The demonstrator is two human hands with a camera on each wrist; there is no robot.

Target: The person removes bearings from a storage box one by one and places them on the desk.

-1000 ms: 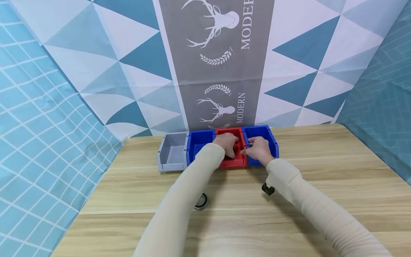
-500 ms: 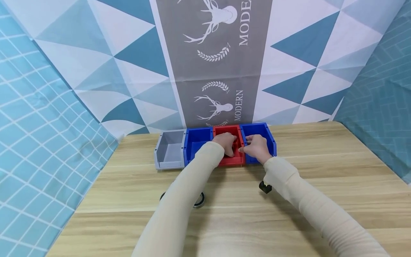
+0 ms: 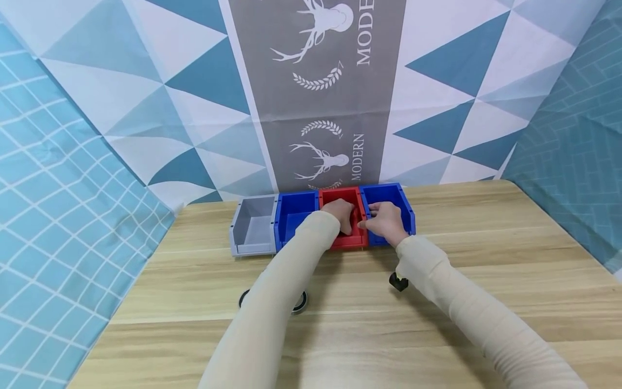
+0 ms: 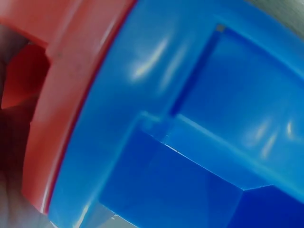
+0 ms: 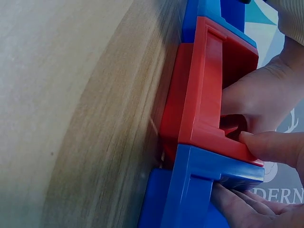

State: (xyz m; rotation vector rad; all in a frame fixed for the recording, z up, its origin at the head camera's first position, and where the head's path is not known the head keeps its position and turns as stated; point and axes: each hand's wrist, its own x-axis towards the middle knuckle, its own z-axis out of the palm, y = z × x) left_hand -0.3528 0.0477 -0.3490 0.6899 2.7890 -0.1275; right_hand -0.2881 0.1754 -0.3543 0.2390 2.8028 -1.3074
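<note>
My left hand (image 3: 338, 212) reaches down into the red bin (image 3: 348, 243). Its fingertips are hidden inside, so I cannot tell what they hold. In the left wrist view only the dark side of that hand (image 4: 14, 161) shows, beside the red wall. My right hand (image 3: 386, 220) pinches the adjoining side walls of the red bin and the right blue bin (image 3: 407, 208). Seen from the right wrist, the thumb (image 5: 266, 144) presses the red side, and the other fingers (image 5: 237, 206) sit inside the blue bin.
Left of the red bin stand another blue bin (image 3: 297, 208) and a grey bin (image 3: 254, 226). Two black-and-silver bearing-like rings, one ring (image 3: 300, 303) right of the left sleeve, lie partly covered on the wooden table (image 3: 194, 302). A small black block (image 3: 398, 281) shows below the right sleeve.
The head view has shifted slightly, moving the bins a little left and up in the picture. A second ring now shows left of the left sleeve. Both hands stay at the bins.
</note>
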